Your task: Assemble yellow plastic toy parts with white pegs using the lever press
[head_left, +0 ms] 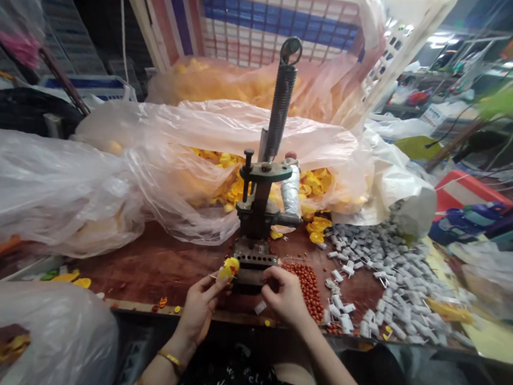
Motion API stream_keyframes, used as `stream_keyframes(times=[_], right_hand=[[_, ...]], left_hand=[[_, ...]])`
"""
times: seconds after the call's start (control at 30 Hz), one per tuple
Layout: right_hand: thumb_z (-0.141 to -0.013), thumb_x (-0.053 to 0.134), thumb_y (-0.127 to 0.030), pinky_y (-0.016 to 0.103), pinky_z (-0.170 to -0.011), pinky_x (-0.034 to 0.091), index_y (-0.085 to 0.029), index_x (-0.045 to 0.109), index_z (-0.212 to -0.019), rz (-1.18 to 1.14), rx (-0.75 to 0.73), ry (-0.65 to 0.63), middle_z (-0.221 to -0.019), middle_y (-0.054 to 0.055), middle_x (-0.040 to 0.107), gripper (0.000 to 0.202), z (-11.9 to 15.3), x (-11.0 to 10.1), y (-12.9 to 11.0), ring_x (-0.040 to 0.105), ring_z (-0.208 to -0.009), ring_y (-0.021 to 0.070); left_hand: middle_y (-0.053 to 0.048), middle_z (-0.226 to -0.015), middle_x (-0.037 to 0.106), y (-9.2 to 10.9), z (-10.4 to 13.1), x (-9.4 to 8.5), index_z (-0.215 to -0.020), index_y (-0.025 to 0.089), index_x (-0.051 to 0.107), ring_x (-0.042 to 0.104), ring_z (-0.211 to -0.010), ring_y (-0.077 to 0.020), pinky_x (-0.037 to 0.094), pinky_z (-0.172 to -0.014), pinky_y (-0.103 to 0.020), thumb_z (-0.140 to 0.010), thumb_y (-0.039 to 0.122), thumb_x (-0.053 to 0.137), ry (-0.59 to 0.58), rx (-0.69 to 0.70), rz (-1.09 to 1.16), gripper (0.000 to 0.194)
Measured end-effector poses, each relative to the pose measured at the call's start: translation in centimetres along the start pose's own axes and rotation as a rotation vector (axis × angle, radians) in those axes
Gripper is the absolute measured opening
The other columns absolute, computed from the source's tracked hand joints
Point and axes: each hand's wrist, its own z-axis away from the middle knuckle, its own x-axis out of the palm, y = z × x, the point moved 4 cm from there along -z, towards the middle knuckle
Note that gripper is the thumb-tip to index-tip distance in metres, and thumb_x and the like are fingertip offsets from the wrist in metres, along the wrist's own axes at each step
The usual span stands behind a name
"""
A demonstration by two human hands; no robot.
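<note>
Between the thumb and fingers of my left hand is a small yellow plastic piece with a reddish-orange spot. It is just left of the base of a hand press, which has a tall spring and a foil-wrapped lever. My right hand is closed at the front right of the press base, its thumb and index finger pinched together. Whatever those fingertips hold, if anything, is hidden. Right behind this hand lies a heap of small reddish-brown beads on the table.
Grey-white plastic parts with thin pins cover the table's right side. Behind the press, a clear plastic bag holds yellow pieces, and a white crate stands beyond. Another bag fills the front left. The table's front edge runs below my hands.
</note>
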Motion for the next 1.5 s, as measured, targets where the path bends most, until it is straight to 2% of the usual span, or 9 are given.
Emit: stream_keyframes(times=[0.13, 0.27, 0.63, 0.8, 1.0, 1.13, 1.3, 1.37, 1.5], right_hand=[[-0.067, 0.055, -0.018, 0.020, -0.053, 0.039, -0.017, 0.057, -0.067, -0.359, 0.080, -0.012, -0.060, -0.003, 0.056, 0.002, 0.1, 3.0, -0.8, 0.050, -0.055, 0.0100], [-0.069, 0.066, -0.027, 0.023, -0.062, 0.045, -0.016, 0.062, -0.071, -0.566, 0.145, 0.015, -0.068, 0.001, 0.062, 0.012, 0.2, 4.3, -0.3, 0.056, -0.064, 0.0125], [-0.070, 0.070, -0.024, 0.021, -0.055, 0.042, -0.016, 0.065, -0.067, -0.513, 0.042, 0.164, -0.065, -0.001, 0.056, 0.010, 0.7, 4.6, -0.6, 0.050, -0.059, 0.0098], [-0.079, 0.063, -0.024, 0.020, -0.055, 0.040, -0.017, 0.065, -0.069, -0.147, -0.152, 0.139, -0.066, 0.000, 0.054, 0.012, 0.4, 4.1, -0.9, 0.050, -0.059, 0.0102], [-0.081, 0.060, -0.023, 0.024, -0.066, 0.041, -0.017, 0.063, -0.072, 0.576, -0.060, -0.037, -0.077, 0.005, 0.060, 0.011, -2.9, 4.2, 0.0, 0.057, -0.073, 0.0161], [-0.080, 0.059, -0.020, 0.023, -0.061, 0.038, -0.017, 0.063, -0.072, 0.533, 0.055, 0.018, -0.075, 0.004, 0.061, 0.009, -4.1, 1.6, 1.4, 0.056, -0.067, 0.0148], [-0.086, 0.047, -0.028, 0.021, -0.059, 0.036, -0.013, 0.063, -0.074, 0.270, 0.073, 0.350, -0.068, 0.004, 0.062, 0.025, -7.8, -5.8, 2.0, 0.053, -0.062, 0.0128], [-0.090, 0.037, -0.030, 0.021, -0.058, 0.034, -0.010, 0.062, -0.075, 0.282, 0.060, 0.418, -0.066, 0.004, 0.060, 0.035, -11.2, -8.4, 1.1, 0.051, -0.059, 0.0114], [-0.086, 0.041, -0.022, 0.022, -0.060, 0.031, -0.009, 0.062, -0.070, 0.372, 0.062, 0.316, -0.064, 0.005, 0.059, 0.029, -16.7, -11.2, -0.7, 0.050, -0.061, 0.0103]], left_hand=[[-0.007, -0.085, 0.072, -0.1, 0.1, 0.3, -0.088, 0.011, 0.071, 0.064, -0.066, -0.0125, 0.048, -0.058, -0.020, -0.050, 0.029, 0.086, -0.003, -0.005, 0.014, 0.044], [-0.009, -0.089, 0.072, -0.1, 0.2, 0.7, -0.087, 0.011, 0.072, 0.066, -0.073, -0.0157, 0.050, -0.064, -0.023, -0.053, 0.028, 0.085, -0.051, 0.002, 0.029, 0.040], [-0.011, -0.090, 0.073, -0.2, 1.0, 1.7, -0.089, 0.012, 0.072, 0.068, -0.087, -0.0251, 0.053, -0.080, -0.035, -0.060, 0.028, 0.081, -0.181, -0.084, 0.110, 0.034], [-0.012, -0.095, 0.072, -0.1, 0.6, 1.1, -0.092, 0.012, 0.072, 0.066, -0.093, -0.0253, 0.051, -0.086, -0.037, -0.060, 0.031, 0.081, -0.169, -0.002, 0.015, 0.038], [-0.009, -0.102, 0.063, 0.7, -3.9, 1.1, -0.092, 0.015, 0.073, 0.061, -0.096, -0.0231, 0.048, -0.088, -0.035, -0.061, 0.038, 0.077, -0.092, 0.444, -0.472, 0.039], [-0.007, -0.098, 0.056, 1.1, -7.4, 2.6, -0.097, 0.017, 0.072, 0.058, -0.094, -0.0200, 0.048, -0.087, -0.037, -0.072, 0.032, 0.067, -0.182, 0.611, -0.709, 0.030], [-0.007, -0.097, 0.055, 1.7, -8.4, 4.6, -0.094, 0.018, 0.071, 0.055, -0.095, -0.0190, 0.045, -0.092, -0.040, -0.075, 0.017, 0.060, -0.387, 0.769, -0.960, 0.022], [-0.007, -0.096, 0.056, 1.8, -8.4, 5.0, -0.090, 0.018, 0.072, 0.056, -0.093, -0.0189, 0.046, -0.091, -0.040, -0.075, 0.017, 0.061, -0.432, 0.774, -0.978, 0.019], [-0.009, -0.097, 0.058, 1.9, -8.8, 3.9, -0.094, 0.016, 0.072, 0.059, -0.091, -0.0210, 0.048, -0.087, -0.040, -0.072, 0.027, 0.067, -0.316, 0.624, -0.809, 0.025]])
